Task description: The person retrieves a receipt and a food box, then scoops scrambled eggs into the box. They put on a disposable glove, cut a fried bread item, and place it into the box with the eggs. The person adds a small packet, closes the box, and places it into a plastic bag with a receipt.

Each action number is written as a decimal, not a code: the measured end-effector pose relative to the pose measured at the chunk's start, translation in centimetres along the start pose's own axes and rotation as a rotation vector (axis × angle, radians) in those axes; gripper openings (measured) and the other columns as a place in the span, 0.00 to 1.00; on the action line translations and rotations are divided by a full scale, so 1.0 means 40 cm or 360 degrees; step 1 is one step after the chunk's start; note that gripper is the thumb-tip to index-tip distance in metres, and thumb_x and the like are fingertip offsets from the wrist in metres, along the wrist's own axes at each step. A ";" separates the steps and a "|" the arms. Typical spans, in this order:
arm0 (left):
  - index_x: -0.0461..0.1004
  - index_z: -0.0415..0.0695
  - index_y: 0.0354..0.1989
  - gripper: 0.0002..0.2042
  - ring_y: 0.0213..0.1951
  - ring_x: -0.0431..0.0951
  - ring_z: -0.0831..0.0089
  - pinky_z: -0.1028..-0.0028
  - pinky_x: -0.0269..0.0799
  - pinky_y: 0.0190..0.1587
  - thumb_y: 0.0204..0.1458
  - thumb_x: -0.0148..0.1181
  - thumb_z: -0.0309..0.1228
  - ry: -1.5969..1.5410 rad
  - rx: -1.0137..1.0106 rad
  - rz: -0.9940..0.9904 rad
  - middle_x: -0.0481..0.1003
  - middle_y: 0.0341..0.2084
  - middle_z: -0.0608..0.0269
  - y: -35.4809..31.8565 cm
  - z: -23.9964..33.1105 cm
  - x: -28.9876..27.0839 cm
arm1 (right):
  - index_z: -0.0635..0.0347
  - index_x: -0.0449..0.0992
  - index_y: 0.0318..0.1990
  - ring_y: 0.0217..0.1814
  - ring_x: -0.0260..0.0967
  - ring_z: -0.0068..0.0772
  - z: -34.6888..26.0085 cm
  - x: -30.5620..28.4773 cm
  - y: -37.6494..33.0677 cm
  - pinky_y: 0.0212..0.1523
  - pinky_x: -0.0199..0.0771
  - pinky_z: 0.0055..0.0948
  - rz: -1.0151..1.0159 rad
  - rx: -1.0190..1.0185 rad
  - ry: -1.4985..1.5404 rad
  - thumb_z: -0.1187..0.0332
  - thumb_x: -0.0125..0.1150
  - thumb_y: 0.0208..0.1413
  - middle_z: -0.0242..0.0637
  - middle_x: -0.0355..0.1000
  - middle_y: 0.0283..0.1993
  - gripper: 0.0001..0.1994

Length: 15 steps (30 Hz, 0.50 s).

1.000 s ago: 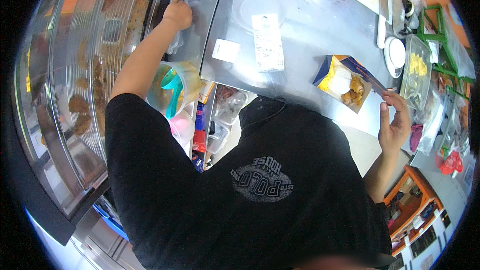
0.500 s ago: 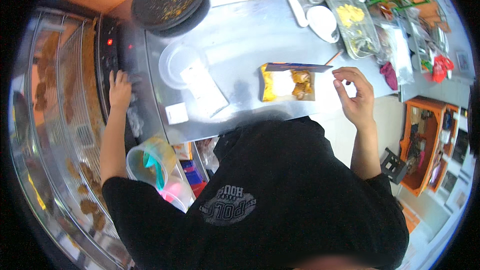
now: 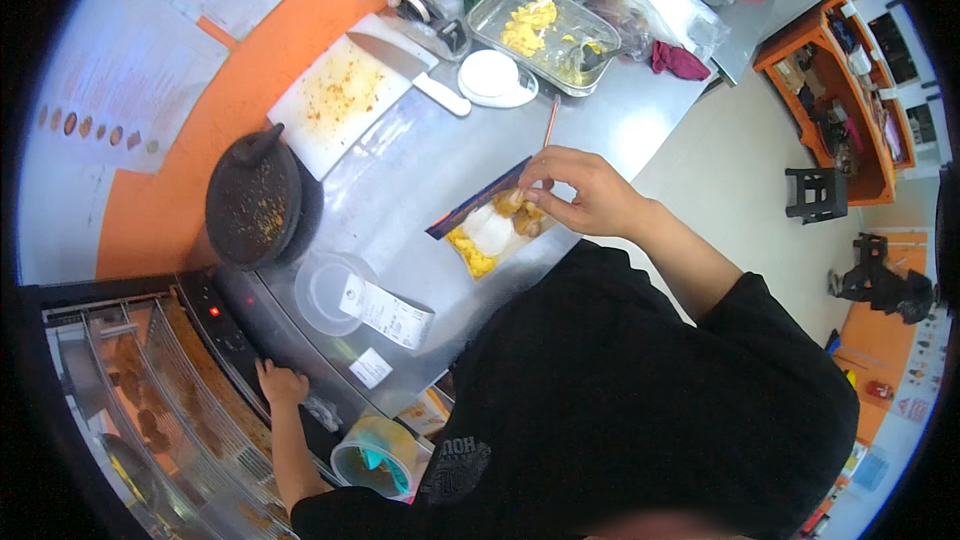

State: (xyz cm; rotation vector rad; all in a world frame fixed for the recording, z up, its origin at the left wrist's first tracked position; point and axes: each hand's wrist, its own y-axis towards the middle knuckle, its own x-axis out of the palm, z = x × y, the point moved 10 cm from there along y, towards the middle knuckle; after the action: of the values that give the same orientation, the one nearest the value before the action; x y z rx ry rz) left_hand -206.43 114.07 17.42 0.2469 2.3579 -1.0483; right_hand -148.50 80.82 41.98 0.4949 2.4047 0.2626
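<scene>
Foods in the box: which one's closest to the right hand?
The brown pieces, right by the right hand; the white mound and yellow food sit farther away.

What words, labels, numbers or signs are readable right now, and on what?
Nothing I can quote.
Receipt: printed lines, too small to read.
Small white square paper: print too small.
Wall sheets: rows of text, too small and blurred.
Black shirt: grey lettering, partly hidden by folds; not copied out.
Food box: any print on its flap is too blurred.
</scene>
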 end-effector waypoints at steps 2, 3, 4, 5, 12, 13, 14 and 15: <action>0.86 0.42 0.49 0.22 0.71 0.63 0.54 0.48 0.32 0.79 0.59 0.54 0.45 0.0067 0.0013 -0.0201 0.79 0.56 0.50 0.009 -0.004 0.026 | 0.63 0.80 0.42 0.41 0.78 0.40 -0.001 -0.008 -0.010 0.42 0.79 0.35 0.0005 -0.0016 -0.0037 0.73 0.68 0.59 0.40 0.77 0.40 0.06; 0.86 0.43 0.50 0.22 0.73 0.60 0.54 0.46 0.29 0.79 0.60 0.54 0.44 0.0082 0.0011 -0.0302 0.76 0.61 0.50 0.015 -0.006 0.047 | 0.63 0.80 0.42 0.41 0.77 0.40 0.005 -0.015 -0.015 0.42 0.78 0.35 0.0018 0.0015 -0.0023 0.73 0.68 0.59 0.40 0.77 0.40 0.06; 0.85 0.43 0.51 0.22 0.75 0.57 0.53 0.45 0.25 0.79 0.60 0.53 0.44 0.0113 0.0013 -0.0353 0.73 0.65 0.51 0.027 -0.010 0.062 | 0.62 0.80 0.42 0.41 0.77 0.40 0.012 -0.024 -0.023 0.42 0.78 0.35 0.0026 0.0050 -0.0009 0.74 0.68 0.60 0.40 0.77 0.40 0.06; 0.86 0.44 0.50 0.18 0.74 0.56 0.54 0.47 0.30 0.79 0.59 0.57 0.40 0.0210 -0.0007 -0.0160 0.70 0.68 0.54 0.032 -0.015 0.046 | 0.62 0.80 0.43 0.41 0.77 0.40 0.019 -0.035 -0.029 0.42 0.78 0.35 0.0030 0.0084 0.0003 0.74 0.67 0.60 0.40 0.77 0.41 0.06; 0.84 0.49 0.33 0.06 0.60 0.70 0.57 0.50 0.48 0.77 0.55 0.66 0.36 -0.0271 -0.0180 0.0606 0.75 0.52 0.59 -0.005 -0.060 -0.117 | 0.60 0.80 0.43 0.41 0.77 0.36 0.100 -0.215 -0.015 0.38 0.75 0.32 0.0230 0.0218 -0.0292 0.74 0.65 0.61 0.38 0.79 0.42 0.04; 0.81 0.46 0.29 0.08 0.55 0.74 0.56 0.52 0.62 0.69 0.55 0.68 0.36 -0.0488 -0.0240 0.0715 0.77 0.47 0.58 -0.030 -0.073 -0.163 | 0.60 0.80 0.43 0.41 0.77 0.36 0.121 -0.243 0.000 0.38 0.74 0.32 0.0254 0.0215 -0.0287 0.73 0.65 0.62 0.38 0.79 0.42 0.04; 0.81 0.44 0.29 0.09 0.53 0.75 0.56 0.54 0.65 0.65 0.55 0.67 0.37 -0.0686 -0.0285 0.0812 0.78 0.44 0.58 -0.060 -0.085 -0.214 | 0.59 0.80 0.43 0.41 0.77 0.35 0.147 -0.273 0.018 0.38 0.74 0.31 0.0285 0.0213 -0.0284 0.73 0.65 0.62 0.38 0.79 0.42 0.04; 0.81 0.43 0.29 0.10 0.52 0.75 0.55 0.55 0.68 0.61 0.55 0.67 0.37 -0.0881 -0.0328 0.0912 0.78 0.42 0.57 -0.098 -0.096 -0.265 | 0.63 0.81 0.43 0.42 0.74 0.25 0.186 -0.303 0.040 0.39 0.71 0.28 0.0291 0.0256 -0.0299 0.73 0.65 0.64 0.36 0.80 0.43 0.04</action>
State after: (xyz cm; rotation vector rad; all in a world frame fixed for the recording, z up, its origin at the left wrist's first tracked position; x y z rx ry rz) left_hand -200.59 114.77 27.79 0.4540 1.7211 -0.5051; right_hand -134.64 77.69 43.66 0.7795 2.2094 0.0964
